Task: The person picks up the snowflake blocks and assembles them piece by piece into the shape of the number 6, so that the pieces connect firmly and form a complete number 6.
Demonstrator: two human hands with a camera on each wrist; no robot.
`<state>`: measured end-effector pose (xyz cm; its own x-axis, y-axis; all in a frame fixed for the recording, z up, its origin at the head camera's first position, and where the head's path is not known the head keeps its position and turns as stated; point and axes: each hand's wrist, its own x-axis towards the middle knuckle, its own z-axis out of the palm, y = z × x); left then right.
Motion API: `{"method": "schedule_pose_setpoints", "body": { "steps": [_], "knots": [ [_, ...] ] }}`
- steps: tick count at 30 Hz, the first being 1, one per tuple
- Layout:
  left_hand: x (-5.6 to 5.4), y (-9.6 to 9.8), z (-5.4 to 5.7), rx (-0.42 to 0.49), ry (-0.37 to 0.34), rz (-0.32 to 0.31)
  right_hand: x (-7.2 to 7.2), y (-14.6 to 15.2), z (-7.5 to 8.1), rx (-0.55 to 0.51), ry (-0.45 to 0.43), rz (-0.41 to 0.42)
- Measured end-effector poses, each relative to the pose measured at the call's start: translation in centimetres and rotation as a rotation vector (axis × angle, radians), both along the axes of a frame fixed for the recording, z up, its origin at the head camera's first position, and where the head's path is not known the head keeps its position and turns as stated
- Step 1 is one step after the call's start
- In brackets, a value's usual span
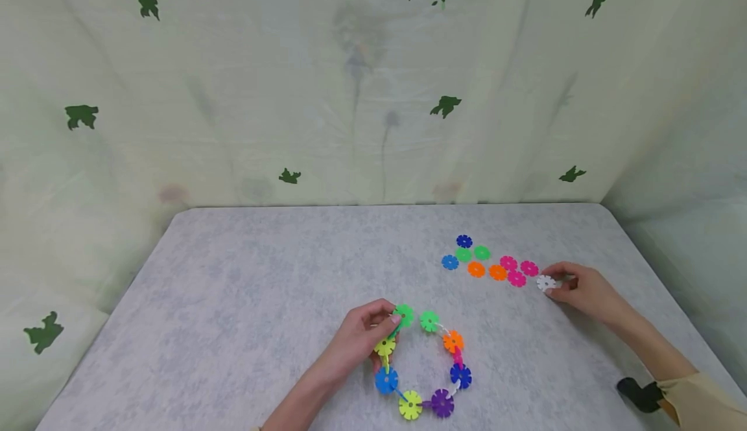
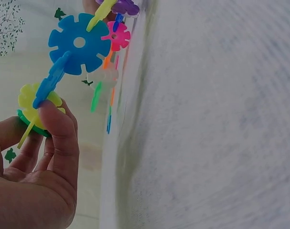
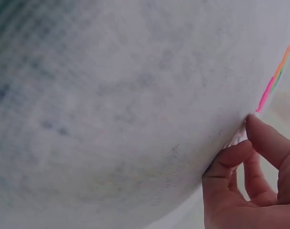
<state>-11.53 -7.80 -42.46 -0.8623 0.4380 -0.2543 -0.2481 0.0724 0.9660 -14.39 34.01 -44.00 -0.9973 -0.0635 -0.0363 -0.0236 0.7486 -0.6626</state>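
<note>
My left hand (image 1: pixel 360 332) pinches the end of a chain of slotted plastic flower discs, at a green disc (image 1: pixel 403 315) beside a yellow one (image 2: pixel 29 97). The chain curves in a near-closed ring, with a gap between that green disc and another green disc (image 1: pixel 429 321). Blue (image 1: pixel 386 380), yellow, purple (image 1: pixel 442 403), dark blue (image 1: pixel 461 376) and orange (image 1: pixel 452 341) discs follow round it, with edge-on discs linking them. At the right, my right hand (image 1: pixel 586 293) holds a loose white disc (image 1: pixel 545 282) at the tabletop between thumb and fingers; the right wrist view mostly hides it.
Loose discs lie flat left of my right hand: pink (image 1: pixel 517 279), orange (image 1: pixel 476 269), green (image 1: pixel 482 253), blue (image 1: pixel 450 262) and dark blue (image 1: pixel 463 241). The grey tabletop (image 1: pixel 262 275) ends at a pale curtain (image 1: pixel 233 94) with green prints. A black strap (image 1: pixel 640 395) sits near the right sleeve.
</note>
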Motion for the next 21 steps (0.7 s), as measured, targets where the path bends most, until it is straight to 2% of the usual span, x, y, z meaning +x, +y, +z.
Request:
{"method": "schedule_pose_setpoints", "body": {
  "steps": [5, 12, 21],
  "knots": [
    [-0.1, 0.0, 0.0, 0.004, -0.006, -0.004, 0.2, -0.2, 0.3, -0.021, 0.002, -0.032],
    [0.0, 0.1, 0.1, 0.013, -0.016, -0.002, 1.4, -1.3, 1.0, -0.052, 0.042, -0.069],
    [0.0, 0.1, 0.2, 0.016, 0.013, 0.019, 2.9, -5.5, 3.0, -0.178, 0.104, -0.093]
  ]
}}
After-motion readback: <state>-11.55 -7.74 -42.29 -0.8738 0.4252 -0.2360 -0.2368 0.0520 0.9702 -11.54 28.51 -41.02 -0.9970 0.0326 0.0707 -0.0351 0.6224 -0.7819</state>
